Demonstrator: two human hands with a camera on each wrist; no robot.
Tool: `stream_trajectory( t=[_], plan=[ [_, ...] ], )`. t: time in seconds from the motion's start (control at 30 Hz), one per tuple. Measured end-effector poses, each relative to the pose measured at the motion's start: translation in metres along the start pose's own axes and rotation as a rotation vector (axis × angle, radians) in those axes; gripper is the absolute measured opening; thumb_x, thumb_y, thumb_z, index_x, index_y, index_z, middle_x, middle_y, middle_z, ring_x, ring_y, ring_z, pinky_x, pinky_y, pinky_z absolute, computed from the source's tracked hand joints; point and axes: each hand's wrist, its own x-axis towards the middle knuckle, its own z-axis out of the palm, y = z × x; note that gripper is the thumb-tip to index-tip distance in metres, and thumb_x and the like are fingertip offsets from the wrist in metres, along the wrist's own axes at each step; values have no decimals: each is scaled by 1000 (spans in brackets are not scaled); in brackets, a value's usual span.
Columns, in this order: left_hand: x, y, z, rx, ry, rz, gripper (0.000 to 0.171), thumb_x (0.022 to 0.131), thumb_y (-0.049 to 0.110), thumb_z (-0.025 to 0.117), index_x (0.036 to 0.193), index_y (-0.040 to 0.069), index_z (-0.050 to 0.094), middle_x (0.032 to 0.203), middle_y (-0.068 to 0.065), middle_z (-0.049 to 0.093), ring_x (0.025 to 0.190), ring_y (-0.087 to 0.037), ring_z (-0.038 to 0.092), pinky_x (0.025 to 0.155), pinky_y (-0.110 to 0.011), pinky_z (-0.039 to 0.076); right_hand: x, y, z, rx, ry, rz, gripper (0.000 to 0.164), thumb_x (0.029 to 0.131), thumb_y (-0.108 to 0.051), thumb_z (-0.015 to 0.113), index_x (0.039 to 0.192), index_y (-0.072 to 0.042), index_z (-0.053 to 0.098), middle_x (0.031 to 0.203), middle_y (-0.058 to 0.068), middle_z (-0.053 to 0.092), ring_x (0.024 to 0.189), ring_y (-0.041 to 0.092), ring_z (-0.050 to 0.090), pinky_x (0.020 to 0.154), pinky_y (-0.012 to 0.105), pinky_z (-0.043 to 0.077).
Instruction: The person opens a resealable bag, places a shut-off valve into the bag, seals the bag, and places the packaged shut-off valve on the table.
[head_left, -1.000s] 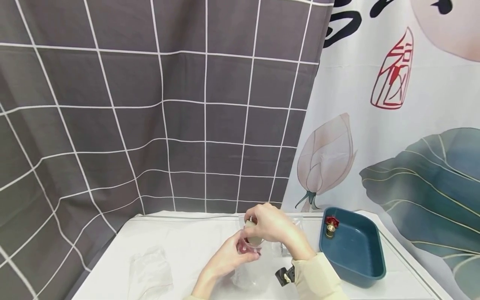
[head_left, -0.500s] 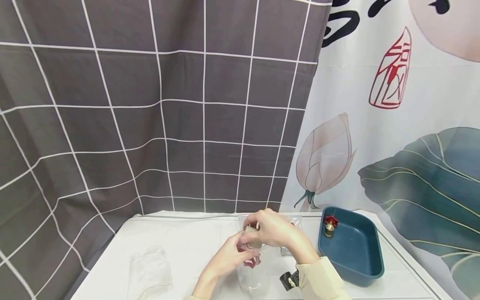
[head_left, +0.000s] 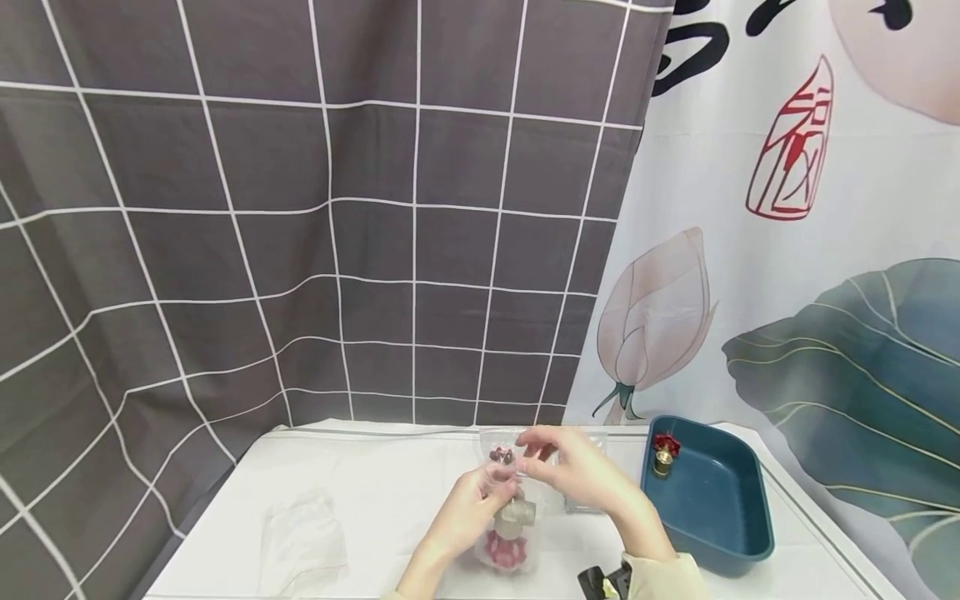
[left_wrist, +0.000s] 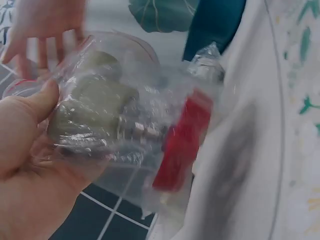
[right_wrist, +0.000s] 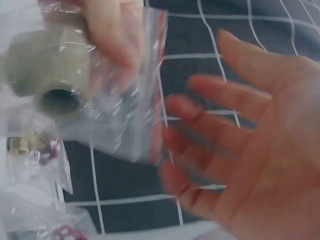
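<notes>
Left wrist view: the left hand (left_wrist: 37, 180) pinches a clear bag (left_wrist: 145, 85) at the frame's left, a grey-green fitting (left_wrist: 82, 112) inside. Right wrist view: the bag's red-edged mouth (right_wrist: 159, 85) stands nearly upright at centre, just left of the right hand (right_wrist: 260, 130), whose loosely extended fingers hold nothing; the left hand is nearer, thumb on the plastic
</notes>
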Motion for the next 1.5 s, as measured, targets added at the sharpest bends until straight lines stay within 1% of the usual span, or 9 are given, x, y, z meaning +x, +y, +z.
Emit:
stream_trajectory(
  t=[0.13,0.3,0.37,0.57,0.77,0.9,1.07,1.27,1.5],
  plan=[
    [1,-2,-2,-45,51,-21,27,90,34,47,109,18,56,103,5,60,98,-13,54,83,-37,44,-11,13,4,-22,-35,82,38,75,-44,64,100,-16,58,82,-7,56,69,9,52,58,25,44],
    [-1,4,-3,-153,30,-30,24,89,26,51,107,12,57,96,0,64,94,-15,58,83,-32,44,-19,26,13,57,-61,106,15,78,-31,65,78,-17,60,64,-5,57,56,12,54,48,24,44],
    [-3,7,-4,-145,18,-13,22,88,23,53,106,11,58,97,-2,64,94,-15,58,84,-32,43,-22,30,17,87,-68,98,10,79,-25,65,74,-18,60,61,-5,56,53,10,54,46,24,44],
    [-9,0,-16,-46,-26,-10,23,85,22,57,105,11,60,102,-4,62,91,-12,59,81,-27,45,-28,40,26,67,-48,83,6,80,-21,64,74,-18,62,60,-9,53,53,3,47,47,22,43],
    [-11,-6,-34,89,74,-34,21,83,31,58,97,16,63,90,7,64,84,-9,60,78,-26,46,-25,47,29,50,-8,49,6,81,-21,62,76,-18,63,63,-7,55,55,3,47,50,22,43],
    [-10,-2,-38,171,107,-3,17,83,31,58,91,17,64,85,9,64,80,-7,61,75,-26,47,-22,47,28,26,2,54,7,82,-24,61,78,-19,64,68,-10,57,62,3,50,56,24,43],
    [-11,1,-42,265,153,-3,15,83,32,58,87,20,65,82,12,64,77,-5,60,72,-24,48,-19,44,28,-14,-9,53,11,78,-25,65,87,-18,64,79,-14,59,75,6,53,66,30,45],
    [-11,4,-42,252,140,-9,14,81,31,60,83,18,65,79,10,64,73,-6,60,69,-24,48,-5,33,31,-42,-68,-4,27,75,-28,68,97,-15,62,91,-6,62,84,13,56,73,35,46],
    [-10,7,-37,237,130,-39,14,80,30,61,78,18,67,72,8,63,66,-7,58,62,-23,47,13,13,41,-211,-94,-69,11,72,-23,69,79,-21,62,74,-14,56,69,6,52,63,27,44]
  ],
)
